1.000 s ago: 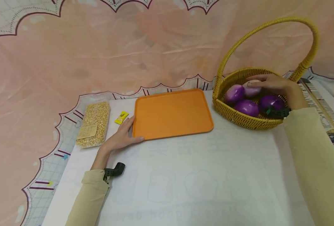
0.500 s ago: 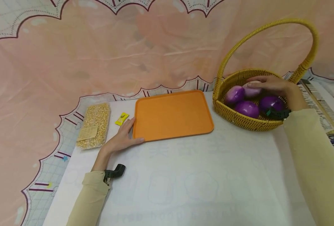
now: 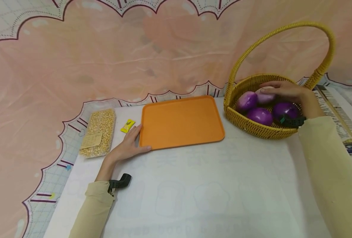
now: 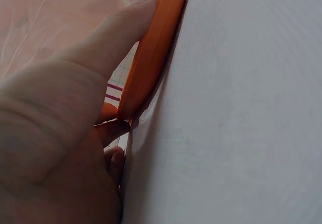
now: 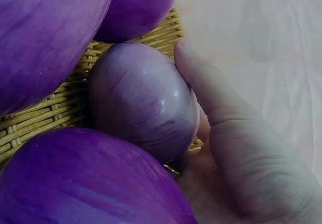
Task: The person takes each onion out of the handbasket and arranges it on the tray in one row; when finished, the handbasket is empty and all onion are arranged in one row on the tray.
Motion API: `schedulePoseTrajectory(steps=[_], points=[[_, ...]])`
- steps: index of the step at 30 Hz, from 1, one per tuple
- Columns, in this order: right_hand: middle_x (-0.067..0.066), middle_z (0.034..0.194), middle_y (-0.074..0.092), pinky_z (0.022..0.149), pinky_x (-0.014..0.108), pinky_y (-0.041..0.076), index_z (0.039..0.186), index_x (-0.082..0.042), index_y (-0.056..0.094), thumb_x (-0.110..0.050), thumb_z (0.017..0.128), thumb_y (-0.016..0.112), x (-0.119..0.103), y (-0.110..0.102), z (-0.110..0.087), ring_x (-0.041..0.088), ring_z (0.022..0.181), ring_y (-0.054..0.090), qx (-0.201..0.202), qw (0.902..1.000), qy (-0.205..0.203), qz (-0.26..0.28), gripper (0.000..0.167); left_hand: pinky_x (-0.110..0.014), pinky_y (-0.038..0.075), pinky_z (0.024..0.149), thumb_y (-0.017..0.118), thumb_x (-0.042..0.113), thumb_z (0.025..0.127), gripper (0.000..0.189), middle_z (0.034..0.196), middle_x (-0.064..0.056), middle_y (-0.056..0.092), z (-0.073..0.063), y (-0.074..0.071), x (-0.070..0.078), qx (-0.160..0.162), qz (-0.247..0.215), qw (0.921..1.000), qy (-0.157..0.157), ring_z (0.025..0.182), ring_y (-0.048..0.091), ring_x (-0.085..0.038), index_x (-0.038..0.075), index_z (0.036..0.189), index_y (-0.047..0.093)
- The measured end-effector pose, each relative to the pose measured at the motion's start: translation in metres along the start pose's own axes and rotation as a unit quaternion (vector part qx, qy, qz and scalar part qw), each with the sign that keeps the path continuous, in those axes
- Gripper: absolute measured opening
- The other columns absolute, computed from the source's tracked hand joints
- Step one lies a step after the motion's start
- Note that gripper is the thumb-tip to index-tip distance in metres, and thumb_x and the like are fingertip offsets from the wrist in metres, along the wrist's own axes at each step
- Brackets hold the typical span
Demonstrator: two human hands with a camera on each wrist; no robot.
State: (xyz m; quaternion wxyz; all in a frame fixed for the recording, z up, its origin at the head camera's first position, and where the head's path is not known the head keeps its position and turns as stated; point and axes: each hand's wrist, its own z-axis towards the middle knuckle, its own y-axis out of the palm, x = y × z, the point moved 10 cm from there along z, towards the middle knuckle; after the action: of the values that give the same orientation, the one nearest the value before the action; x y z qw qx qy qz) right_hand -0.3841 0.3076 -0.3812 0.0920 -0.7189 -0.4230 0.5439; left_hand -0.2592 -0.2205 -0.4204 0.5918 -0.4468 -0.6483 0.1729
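Note:
In the head view my left hand (image 3: pixel 127 145) holds the near left corner of an orange tray (image 3: pixel 182 122), its thumb along the front rim and fingers at the left side. The left wrist view shows the thumb against the tray's edge (image 4: pixel 156 48) and fingertips at its corner. My right hand (image 3: pixel 289 92) reaches into a yellow wicker basket (image 3: pixel 253 127) and grips a pale purple onion (image 5: pixel 143 100), with the thumb on one side; the other fingers are mostly hidden behind it. Darker purple onions (image 3: pixel 260 116) lie around it in the basket.
Left of the tray are a small yellow packet (image 3: pixel 127 126) and a clear bag of corn kernels (image 3: pixel 98 132). The basket's tall handle (image 3: pixel 307 24) arches over the right side. A printed package (image 3: pixel 339 115) lies right of the basket. A patterned pink cloth (image 3: pixel 164 49) hangs behind.

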Motion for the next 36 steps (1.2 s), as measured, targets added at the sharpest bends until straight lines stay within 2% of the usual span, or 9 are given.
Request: schedulePoseTrajectory(steps=[6,16,24,30,34,35,36], points=[[0.023,0.155,0.027,0.115,0.062,0.020,0.155,-0.009,0.022,-0.050,0.099,0.045,0.001,0.000,0.001,0.038,0.140,0.026,-0.004,1.0000,0.002,0.000,0.073,-0.063,0.006,0.119,0.072,0.052,0.082,0.109,0.165,-0.014,0.004,0.000,-0.001,-0.002,-0.003,0.005,1.0000,-0.005,0.152,-0.006,-0.035,0.015,0.158,0.004],[0.020,0.153,0.031,0.115,0.055,0.026,0.154,-0.009,0.024,-0.049,0.100,0.044,0.004,0.002,-0.001,0.029,0.134,0.033,-0.007,0.9999,0.006,0.008,0.070,-0.064,0.006,0.118,0.072,0.051,0.082,0.109,0.164,-0.015,0.004,0.000,0.001,-0.003,-0.007,-0.001,0.9999,-0.008,0.152,-0.006,-0.036,0.015,0.158,0.003],[0.021,0.153,0.032,0.113,0.052,0.028,0.153,-0.009,0.028,-0.050,0.099,0.046,0.000,0.000,0.000,0.031,0.135,0.034,0.012,0.9999,0.001,-0.004,0.071,-0.063,0.007,0.119,0.072,0.051,0.082,0.108,0.165,-0.014,0.004,0.000,0.003,-0.005,-0.001,-0.001,1.0000,-0.008,0.152,-0.004,-0.035,0.015,0.158,0.004],[0.023,0.155,0.029,0.115,0.058,0.023,0.154,-0.008,0.024,-0.050,0.099,0.046,0.007,0.003,0.000,0.036,0.139,0.030,-0.006,0.9999,0.009,0.004,0.072,-0.063,0.007,0.119,0.071,0.052,0.082,0.108,0.165,-0.015,0.002,0.000,0.009,-0.006,-0.007,-0.002,0.9999,-0.008,0.152,-0.005,-0.035,0.016,0.158,0.003],[0.024,0.155,0.028,0.115,0.061,0.021,0.154,-0.007,0.025,-0.049,0.099,0.046,0.009,0.001,0.000,0.038,0.139,0.027,-0.005,0.9999,0.006,0.007,0.072,-0.062,0.005,0.119,0.070,0.053,0.082,0.108,0.165,-0.012,0.004,0.001,0.010,-0.005,-0.006,0.005,1.0000,-0.003,0.152,-0.006,-0.035,0.018,0.158,0.003],[0.019,0.154,0.033,0.116,0.053,0.026,0.153,-0.007,0.027,-0.049,0.099,0.046,0.009,0.000,0.000,0.032,0.137,0.032,-0.001,1.0000,0.006,0.007,0.071,-0.062,0.005,0.119,0.070,0.054,0.082,0.108,0.165,-0.012,0.004,0.001,0.010,-0.006,-0.006,0.007,0.9999,-0.004,0.152,-0.006,-0.035,0.018,0.158,0.002],[0.019,0.154,0.033,0.116,0.053,0.026,0.153,-0.008,0.027,-0.050,0.099,0.046,0.010,-0.001,0.000,0.032,0.137,0.032,0.001,0.9999,0.007,0.008,0.071,-0.062,0.005,0.119,0.070,0.054,0.082,0.108,0.165,-0.011,0.004,0.002,0.010,-0.006,-0.007,0.009,0.9999,-0.004,0.152,-0.006,-0.035,0.018,0.158,0.002]])
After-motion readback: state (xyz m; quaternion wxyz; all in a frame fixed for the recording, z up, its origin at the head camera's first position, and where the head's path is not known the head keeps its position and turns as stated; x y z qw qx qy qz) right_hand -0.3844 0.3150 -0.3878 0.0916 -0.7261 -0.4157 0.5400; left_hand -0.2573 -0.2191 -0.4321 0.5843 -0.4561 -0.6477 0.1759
